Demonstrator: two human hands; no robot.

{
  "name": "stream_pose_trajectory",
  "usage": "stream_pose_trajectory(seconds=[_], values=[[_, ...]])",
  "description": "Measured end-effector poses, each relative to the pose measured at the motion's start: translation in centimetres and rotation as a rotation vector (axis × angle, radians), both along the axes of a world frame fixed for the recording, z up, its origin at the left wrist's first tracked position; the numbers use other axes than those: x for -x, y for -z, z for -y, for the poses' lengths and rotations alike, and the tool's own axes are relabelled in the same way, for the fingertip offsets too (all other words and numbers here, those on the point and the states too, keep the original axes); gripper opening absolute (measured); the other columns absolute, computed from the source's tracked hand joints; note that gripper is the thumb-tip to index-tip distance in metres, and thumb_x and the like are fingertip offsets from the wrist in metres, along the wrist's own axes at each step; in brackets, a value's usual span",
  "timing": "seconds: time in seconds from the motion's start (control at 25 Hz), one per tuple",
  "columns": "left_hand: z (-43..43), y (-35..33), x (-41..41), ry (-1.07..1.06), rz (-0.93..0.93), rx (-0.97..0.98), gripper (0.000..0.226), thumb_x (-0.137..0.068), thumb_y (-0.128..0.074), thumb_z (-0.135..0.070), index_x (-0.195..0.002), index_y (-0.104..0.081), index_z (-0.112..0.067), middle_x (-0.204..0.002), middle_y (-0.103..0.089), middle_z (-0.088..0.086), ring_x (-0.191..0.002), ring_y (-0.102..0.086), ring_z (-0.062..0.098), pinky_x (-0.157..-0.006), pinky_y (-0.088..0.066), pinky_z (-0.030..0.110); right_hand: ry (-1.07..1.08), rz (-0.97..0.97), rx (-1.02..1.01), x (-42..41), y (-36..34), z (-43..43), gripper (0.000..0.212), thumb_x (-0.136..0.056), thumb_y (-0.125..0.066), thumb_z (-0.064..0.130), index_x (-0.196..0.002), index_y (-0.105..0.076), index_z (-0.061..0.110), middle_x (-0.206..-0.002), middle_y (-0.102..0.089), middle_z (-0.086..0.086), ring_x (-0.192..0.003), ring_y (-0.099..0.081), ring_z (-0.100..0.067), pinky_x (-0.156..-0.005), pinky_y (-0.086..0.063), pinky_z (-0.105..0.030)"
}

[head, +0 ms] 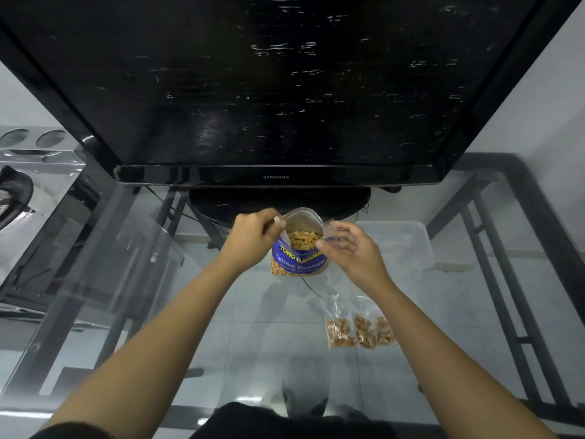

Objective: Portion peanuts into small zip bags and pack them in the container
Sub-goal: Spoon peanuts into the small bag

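At the far left edge a shiny silver object point(41, 182) stands beside the glass table point(152, 280); what it is cannot be made out. A large black television point(275, 90) fills the upper part of the view, its round base point(278, 201) resting on the far side of the glass. Just in front of that base, near the middle of the table, the left hand point(253, 237) grips the left rim of a blue peanut packet point(299, 259), fingers curled round the edge and pulling the mouth wide. The packet stands upright and open, with peanuts point(304, 239) showing inside. At the packet's right rim the right hand point(353, 251) pinches a clear zip bag point(330, 228) between thumb and forefinger, the other fingers loosely curled behind it. The thumb tip lies against the packet's right edge, so the small bag sits just beside the packet's mouth; whether anything is in it cannot be told. Nearer the person and a little to the right, two filled bags lie flat on the glass, one point(340, 327) touching the other point(375, 329), each with peanuts gathered at its near end. Further right, beyond the right hand, a clear plastic container point(402, 248) sits on the table, apart from the filled bags.
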State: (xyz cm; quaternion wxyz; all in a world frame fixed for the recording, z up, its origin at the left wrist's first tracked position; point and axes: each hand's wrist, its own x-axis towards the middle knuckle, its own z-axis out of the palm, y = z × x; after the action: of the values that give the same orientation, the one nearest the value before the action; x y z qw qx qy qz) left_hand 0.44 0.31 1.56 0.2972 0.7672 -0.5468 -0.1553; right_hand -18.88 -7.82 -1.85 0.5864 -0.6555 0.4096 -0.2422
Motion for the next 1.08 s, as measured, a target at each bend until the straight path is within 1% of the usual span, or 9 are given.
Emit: stream_pose_trajectory(seconds=[0.16, 0.24, 0.32, 0.44, 0.56, 0.76, 0.84, 0.96, 1.08], values=[[1.0, 0.7, 0.1, -0.288, -0.291, -0.038, 0.016, -0.092, -0.053, -0.018, -0.087, -0.064, -0.007, -0.078, -0.069, 0.013, -0.077, -0.068, 0.024, -0.072, -0.055, 0.037, -0.008, 0.034, -0.037, 0.0, -0.4, -0.1, 0.047, -0.077, -0.073, 0.030, -0.118, -0.051, 0.023, -0.101, -0.063, 0.016, -0.096, -0.062, 0.001, -0.074, -0.053, -0.015], [1.7, 0.8, 0.2, -0.369, -0.437, -0.063, 0.014, -0.090, -0.053, -0.013, -0.086, -0.065, -0.007, -0.079, -0.070, 0.014, -0.080, -0.069, 0.026, -0.078, -0.057, 0.041, -0.017, 0.039, -0.056, 0.0, -0.5, -0.1, 0.046, -0.077, -0.073, 0.030, -0.117, -0.051, 0.024, -0.102, -0.063, 0.016, -0.098, -0.062, -0.002, -0.077, -0.054, -0.019], [2.0, 1.0, 0.5, -0.407, -0.566, -0.078, 0.015, -0.091, -0.052, -0.012, -0.087, -0.065, -0.007, -0.074, -0.069, 0.010, -0.078, -0.069, 0.022, -0.077, -0.058, 0.037, -0.025, 0.037, -0.061, 0.1, -0.5, 0.0, 0.045, -0.076, -0.073, 0.031, -0.115, -0.051, 0.026, -0.103, -0.063, 0.016, -0.101, -0.062, -0.004, -0.081, -0.054, -0.022], [2.0, 1.1, 0.3, -0.467, -0.737, -0.049, 0.018, -0.094, -0.051, -0.014, -0.097, -0.063, -0.002, -0.070, -0.065, 0.006, -0.063, -0.062, 0.011, -0.050, -0.050, 0.013, -0.042, 0.042, -0.069, 0.4, -0.4, 0.1, 0.042, -0.075, -0.074, 0.031, -0.110, -0.051, 0.032, -0.104, -0.064, 0.014, -0.102, -0.062, -0.005, -0.085, -0.052, -0.026], [1.8, 1.4, -0.6, -0.537, -0.872, -0.025, 0.017, -0.094, -0.051, -0.016, -0.100, -0.061, -0.004, -0.071, -0.062, 0.006, -0.053, -0.055, 0.006, -0.038, -0.039, 0.008, -0.040, 0.055, -0.073, 0.8, -0.5, 0.1, 0.042, -0.076, -0.075, 0.028, -0.110, -0.052, 0.033, -0.107, -0.063, 0.013, -0.102, -0.061, -0.006, -0.078, -0.053, -0.020], [1.8, 2.2, -2.2, -0.624, -1.003, 0.063, 0.016, -0.095, -0.049, -0.014, -0.098, -0.059, -0.002, -0.064, -0.059, 0.006, -0.040, -0.053, 0.004, -0.043, -0.044, 0.011, 0.042, -0.100, 0.158, 0.7, -1.0, 0.5, 0.053, -0.069, -0.080, 0.034, -0.115, -0.053, 0.031, -0.105, -0.059, 0.015, -0.097, -0.056, -0.003, -0.071, -0.044, -0.007], [1.5, 2.4, -3.0, -0.641, -1.049, 0.095, 0.015, -0.095, -0.048, -0.013, -0.089, -0.057, -0.003, -0.057, -0.057, 0.005, -0.041, -0.053, 0.005, -0.044, -0.044, 0.012, 0.036, -0.183, 0.269, 0.3, -1.1, 0.9, 0.056, -0.067, -0.081, 0.037, -0.116, -0.054, 0.031, -0.106, -0.059, 0.012, -0.096, -0.056, -0.009, -0.076, -0.047, -0.017], [1.1, 2.1, -4.0, -0.672, -1.076, 0.147, 0.016, -0.095, -0.049, -0.013, -0.081, -0.056, -0.009, -0.063, -0.052, 0.004, -0.052, -0.050, 0.008, -0.046, -0.045, 0.014, -0.031, -0.408, 0.475, -0.5, -1.4, 1.3, 0.059, -0.067, -0.077, 0.045, -0.118, -0.056, 0.027, -0.110, -0.061, 0.007, -0.099, -0.057, -0.013, -0.084, -0.049, -0.035], [1.1, 0.2, -4.5, -0.625, -1.047, 0.220, 0.018, -0.095, -0.049, -0.013, -0.078, -0.056, -0.012, -0.063, -0.050, 0.003, -0.056, -0.048, 0.009, -0.053, -0.043, 0.017, -0.071, -0.554, 0.567, -1.5, -1.7, 1.4, 0.058, -0.069, -0.073, 0.050, -0.118, -0.055, 0.027, -0.111, -0.061, 0.007, -0.100, -0.057, -0.014, -0.085, -0.046, -0.035]])
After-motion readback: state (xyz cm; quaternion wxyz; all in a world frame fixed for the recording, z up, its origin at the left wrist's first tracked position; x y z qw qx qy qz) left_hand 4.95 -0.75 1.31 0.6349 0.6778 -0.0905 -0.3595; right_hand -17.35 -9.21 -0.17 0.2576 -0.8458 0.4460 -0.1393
